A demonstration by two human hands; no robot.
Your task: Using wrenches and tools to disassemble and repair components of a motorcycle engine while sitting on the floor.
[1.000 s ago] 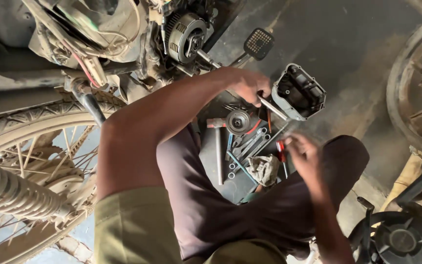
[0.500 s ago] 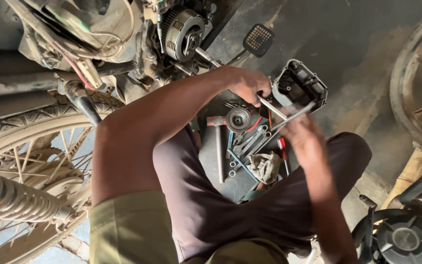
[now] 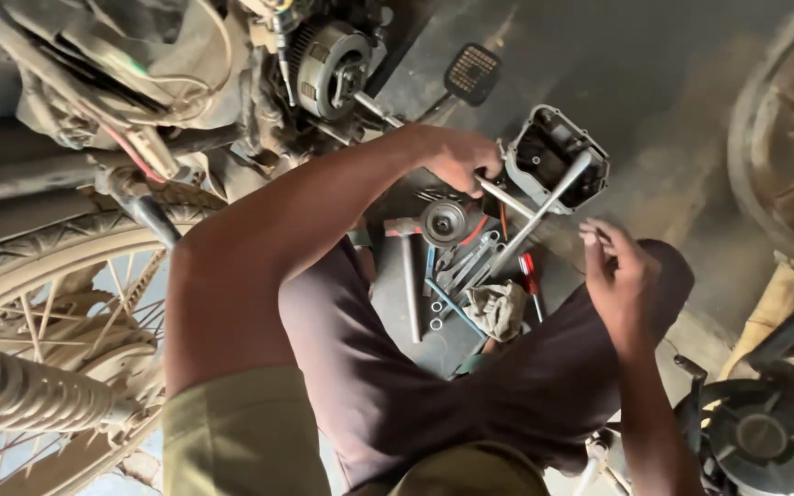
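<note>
My left hand (image 3: 457, 156) reaches forward and is closed around a short metal bar tool (image 3: 505, 195), right beside a dark engine cover (image 3: 544, 152) lying on the floor. A long steel rod wrench (image 3: 539, 216) leans from that cover down into a grey tool tray (image 3: 443, 344). My right hand (image 3: 622, 276) hovers over my right knee just right of the rod, fingers loosely apart, nothing seen in it. In the tray lie a hammer (image 3: 408, 280), spanners (image 3: 466, 266), a round metal part (image 3: 443, 220), a red-handled screwdriver (image 3: 528, 271) and a rag (image 3: 498, 308).
A dusty motorcycle stands ahead with its exposed round clutch (image 3: 333, 60) and a foot pedal (image 3: 472, 72). Its spoked wheel and tyre (image 3: 39, 266) fill the left. Another wheel (image 3: 788, 129) is at the right, and a round engine part (image 3: 765, 432) at bottom right.
My right hand lifted from the tray to the long rod, then drew back right, leaving the rod propped on the engine cover. My left hand kept its grip.
</note>
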